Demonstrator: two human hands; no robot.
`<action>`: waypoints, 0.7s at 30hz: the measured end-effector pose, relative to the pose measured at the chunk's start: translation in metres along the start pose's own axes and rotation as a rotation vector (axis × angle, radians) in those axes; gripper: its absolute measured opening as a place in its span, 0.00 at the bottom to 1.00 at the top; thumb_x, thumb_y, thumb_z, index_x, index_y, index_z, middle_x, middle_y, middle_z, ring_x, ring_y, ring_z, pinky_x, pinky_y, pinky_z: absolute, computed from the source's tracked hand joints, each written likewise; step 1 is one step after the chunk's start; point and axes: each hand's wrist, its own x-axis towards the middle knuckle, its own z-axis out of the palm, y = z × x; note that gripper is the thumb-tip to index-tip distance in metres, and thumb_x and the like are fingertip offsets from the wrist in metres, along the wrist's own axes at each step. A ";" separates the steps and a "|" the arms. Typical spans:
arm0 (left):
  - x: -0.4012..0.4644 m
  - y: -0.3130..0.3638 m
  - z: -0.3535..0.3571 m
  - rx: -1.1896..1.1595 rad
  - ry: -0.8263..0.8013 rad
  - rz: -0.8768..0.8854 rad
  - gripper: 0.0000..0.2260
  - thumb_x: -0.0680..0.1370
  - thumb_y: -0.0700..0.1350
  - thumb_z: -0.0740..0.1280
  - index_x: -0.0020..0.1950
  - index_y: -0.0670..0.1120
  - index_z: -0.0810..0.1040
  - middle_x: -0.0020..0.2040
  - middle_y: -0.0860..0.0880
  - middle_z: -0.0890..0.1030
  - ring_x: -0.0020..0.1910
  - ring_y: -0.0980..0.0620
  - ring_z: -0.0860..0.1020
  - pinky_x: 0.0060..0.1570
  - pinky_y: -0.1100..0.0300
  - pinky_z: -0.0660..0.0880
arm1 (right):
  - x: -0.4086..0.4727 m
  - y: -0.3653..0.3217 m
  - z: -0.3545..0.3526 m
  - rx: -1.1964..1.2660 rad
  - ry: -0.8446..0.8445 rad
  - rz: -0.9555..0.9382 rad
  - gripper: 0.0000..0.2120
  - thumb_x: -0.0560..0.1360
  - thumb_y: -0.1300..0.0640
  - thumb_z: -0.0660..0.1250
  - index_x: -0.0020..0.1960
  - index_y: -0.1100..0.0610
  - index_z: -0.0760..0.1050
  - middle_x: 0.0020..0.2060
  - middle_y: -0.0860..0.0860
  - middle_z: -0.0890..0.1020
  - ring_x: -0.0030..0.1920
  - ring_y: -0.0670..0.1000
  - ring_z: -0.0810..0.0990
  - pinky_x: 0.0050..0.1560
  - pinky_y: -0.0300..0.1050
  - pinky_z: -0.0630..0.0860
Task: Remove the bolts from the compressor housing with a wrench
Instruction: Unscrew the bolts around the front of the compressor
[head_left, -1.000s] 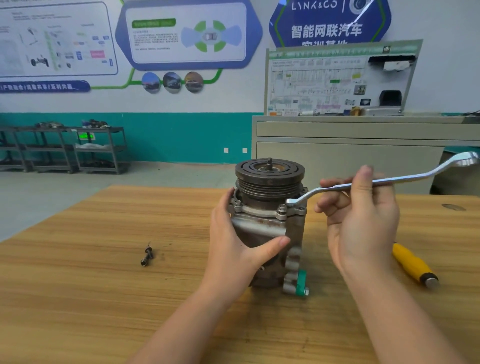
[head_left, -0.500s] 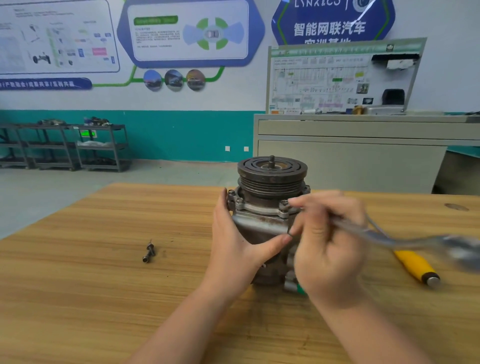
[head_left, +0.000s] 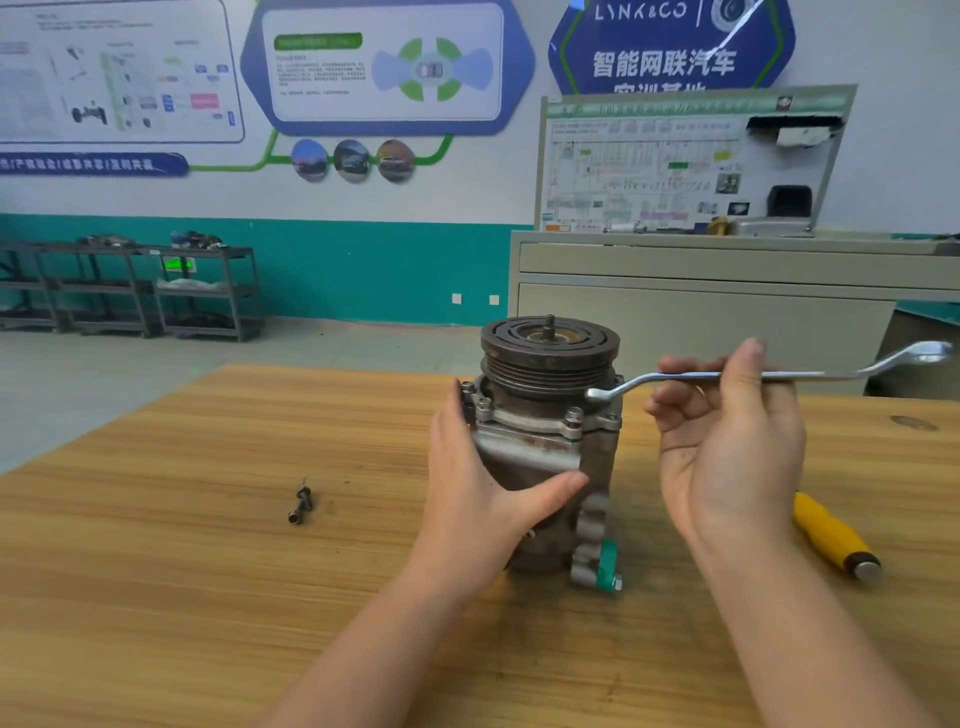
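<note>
A grey compressor (head_left: 550, 415) stands upright on the wooden table (head_left: 208, 571), with a dark pulley on top and bolts around its flange. My left hand (head_left: 483, 488) wraps the housing's left side, thumb across the front. My right hand (head_left: 727, 441) holds a silver ring wrench (head_left: 810, 374) by the shaft. The wrench lies level, and its near ring end sits at a flange bolt on the compressor's right. One more bolt (head_left: 574, 415) stands at the front of the flange.
Two loose dark bolts (head_left: 300, 505) lie on the table left of the compressor. A yellow-handled tool (head_left: 836, 540) lies at the right, partly behind my right wrist. A grey cabinet (head_left: 701, 312) stands behind the table, and metal shelves (head_left: 156, 291) at far left.
My right hand swung the wrench towards me and down half a second ago, then back out to the right. The wrench is level again, its ring end at the right flange bolt. My left hand stayed put.
</note>
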 end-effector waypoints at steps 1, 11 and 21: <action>0.000 -0.001 0.000 0.004 0.005 0.003 0.57 0.56 0.69 0.72 0.75 0.60 0.43 0.61 0.76 0.54 0.61 0.82 0.53 0.54 0.86 0.53 | -0.001 0.000 0.001 -0.040 -0.001 -0.024 0.10 0.83 0.53 0.55 0.45 0.55 0.68 0.31 0.53 0.82 0.25 0.48 0.78 0.29 0.39 0.77; 0.000 -0.001 0.000 0.013 0.012 -0.002 0.59 0.56 0.71 0.71 0.77 0.57 0.43 0.68 0.65 0.56 0.68 0.69 0.55 0.61 0.77 0.52 | -0.026 -0.001 0.003 -0.481 -0.399 -0.608 0.05 0.80 0.48 0.60 0.47 0.43 0.73 0.36 0.50 0.81 0.30 0.47 0.81 0.32 0.41 0.77; 0.000 -0.001 0.000 0.033 0.032 0.012 0.56 0.57 0.71 0.72 0.76 0.57 0.46 0.68 0.62 0.58 0.68 0.68 0.56 0.62 0.81 0.52 | -0.029 0.013 0.002 -0.468 -0.422 -0.696 0.10 0.83 0.51 0.54 0.46 0.45 0.72 0.34 0.52 0.78 0.27 0.48 0.75 0.32 0.39 0.72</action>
